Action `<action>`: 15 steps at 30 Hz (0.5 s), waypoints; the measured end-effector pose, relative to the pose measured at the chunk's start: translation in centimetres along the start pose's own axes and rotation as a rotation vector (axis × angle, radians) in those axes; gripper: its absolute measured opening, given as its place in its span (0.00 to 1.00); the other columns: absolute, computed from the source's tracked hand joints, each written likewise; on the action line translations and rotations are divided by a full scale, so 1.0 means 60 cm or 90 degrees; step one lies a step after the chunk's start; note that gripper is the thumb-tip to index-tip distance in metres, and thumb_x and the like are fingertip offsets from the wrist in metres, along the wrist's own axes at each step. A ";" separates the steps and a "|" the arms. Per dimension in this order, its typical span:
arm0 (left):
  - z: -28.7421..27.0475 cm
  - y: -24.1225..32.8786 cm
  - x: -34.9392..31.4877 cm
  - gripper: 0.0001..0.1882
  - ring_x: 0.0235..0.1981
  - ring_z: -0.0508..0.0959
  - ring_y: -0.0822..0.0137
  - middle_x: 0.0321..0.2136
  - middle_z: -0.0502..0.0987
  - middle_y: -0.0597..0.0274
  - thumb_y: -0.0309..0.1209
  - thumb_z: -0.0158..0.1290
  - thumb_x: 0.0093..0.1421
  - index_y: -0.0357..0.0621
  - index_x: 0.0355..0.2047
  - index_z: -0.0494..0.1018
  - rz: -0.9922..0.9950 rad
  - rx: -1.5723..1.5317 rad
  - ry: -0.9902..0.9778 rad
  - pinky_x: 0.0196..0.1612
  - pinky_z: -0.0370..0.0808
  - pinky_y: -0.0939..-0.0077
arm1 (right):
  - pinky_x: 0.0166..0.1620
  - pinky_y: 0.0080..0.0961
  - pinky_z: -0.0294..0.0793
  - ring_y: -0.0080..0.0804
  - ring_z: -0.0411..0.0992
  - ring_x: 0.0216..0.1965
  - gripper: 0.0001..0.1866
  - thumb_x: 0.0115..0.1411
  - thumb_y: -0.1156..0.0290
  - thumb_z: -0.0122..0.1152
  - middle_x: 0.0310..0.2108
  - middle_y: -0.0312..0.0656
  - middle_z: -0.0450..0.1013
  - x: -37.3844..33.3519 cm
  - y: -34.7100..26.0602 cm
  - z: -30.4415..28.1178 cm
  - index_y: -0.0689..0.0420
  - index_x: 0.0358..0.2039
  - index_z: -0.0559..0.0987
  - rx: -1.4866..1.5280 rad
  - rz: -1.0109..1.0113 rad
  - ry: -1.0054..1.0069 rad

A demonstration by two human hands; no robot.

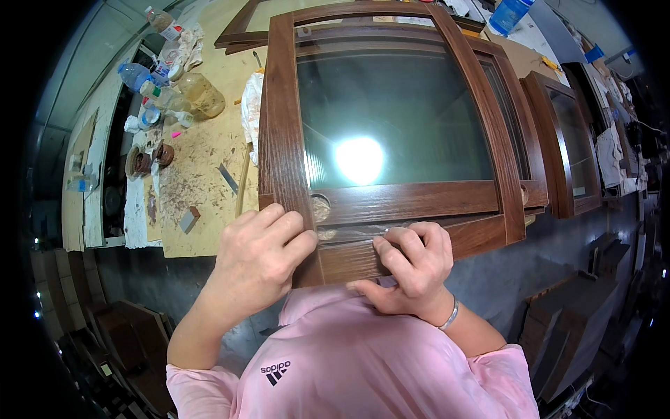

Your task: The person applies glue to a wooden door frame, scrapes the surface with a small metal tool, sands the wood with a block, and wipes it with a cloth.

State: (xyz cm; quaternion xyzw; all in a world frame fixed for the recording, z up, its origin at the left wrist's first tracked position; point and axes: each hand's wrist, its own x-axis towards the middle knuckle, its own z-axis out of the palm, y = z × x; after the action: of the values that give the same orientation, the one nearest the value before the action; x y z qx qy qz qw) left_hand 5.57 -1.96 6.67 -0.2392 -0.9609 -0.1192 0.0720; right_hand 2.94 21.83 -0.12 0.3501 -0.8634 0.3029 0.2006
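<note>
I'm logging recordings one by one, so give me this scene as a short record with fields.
Left hand: fingers curled at the near left corner of the wooden frame
Right hand: fingers curled at its near edge
Right wrist: silver-coloured bracelet
Frame inset: greenish glass pane
Left side: stained tan board, bottles, small block
Right side: more glazed wooden frames

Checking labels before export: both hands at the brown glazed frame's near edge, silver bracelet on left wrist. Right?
Wrong side: head view shows the silver bracelet on the wrist of the right hand. That and the left hand are at the near edge of the brown glazed frame.
</note>
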 end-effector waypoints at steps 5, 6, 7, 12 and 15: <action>-0.006 0.009 0.013 0.13 0.28 0.74 0.61 0.26 0.72 0.65 0.22 0.58 0.43 0.45 0.32 0.79 0.004 0.016 -0.035 0.28 0.69 0.66 | 0.37 0.36 0.68 0.40 0.70 0.33 0.30 0.47 0.38 0.69 0.31 0.37 0.76 -0.003 0.013 0.002 0.57 0.32 0.84 -0.015 -0.017 0.015; -0.006 0.009 0.014 0.13 0.28 0.74 0.61 0.26 0.72 0.65 0.22 0.58 0.43 0.45 0.32 0.79 0.003 0.018 -0.028 0.28 0.69 0.66 | 0.38 0.37 0.68 0.40 0.70 0.33 0.30 0.47 0.38 0.69 0.31 0.37 0.76 -0.003 0.013 0.001 0.57 0.32 0.84 -0.015 -0.015 0.015; -0.006 0.010 0.014 0.13 0.28 0.74 0.61 0.26 0.72 0.65 0.22 0.58 0.42 0.45 0.32 0.79 0.003 0.020 -0.021 0.27 0.69 0.66 | 0.38 0.37 0.68 0.40 0.70 0.33 0.30 0.47 0.38 0.69 0.31 0.37 0.76 -0.003 0.013 0.001 0.56 0.32 0.84 -0.015 -0.013 0.015; 0.008 0.013 -0.001 0.11 0.29 0.73 0.64 0.26 0.69 0.66 0.25 0.57 0.44 0.46 0.31 0.78 -0.014 0.030 0.029 0.27 0.68 0.70 | 0.42 0.38 0.67 0.40 0.69 0.36 0.30 0.47 0.38 0.70 0.35 0.37 0.75 0.001 0.006 -0.006 0.55 0.33 0.83 -0.009 0.004 -0.026; 0.016 0.012 -0.003 0.12 0.28 0.73 0.64 0.25 0.68 0.66 0.26 0.58 0.43 0.46 0.31 0.78 -0.012 0.027 0.041 0.26 0.68 0.70 | 0.44 0.39 0.65 0.40 0.69 0.38 0.31 0.47 0.37 0.69 0.36 0.38 0.74 0.007 -0.001 -0.016 0.54 0.35 0.83 -0.022 0.020 -0.066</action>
State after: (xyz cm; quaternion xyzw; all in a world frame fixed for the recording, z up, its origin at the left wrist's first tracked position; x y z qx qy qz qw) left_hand 6.03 -1.18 5.87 -0.2243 -0.9626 -0.1076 0.1070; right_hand 2.81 22.23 0.83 0.3480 -0.8832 0.2724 0.1573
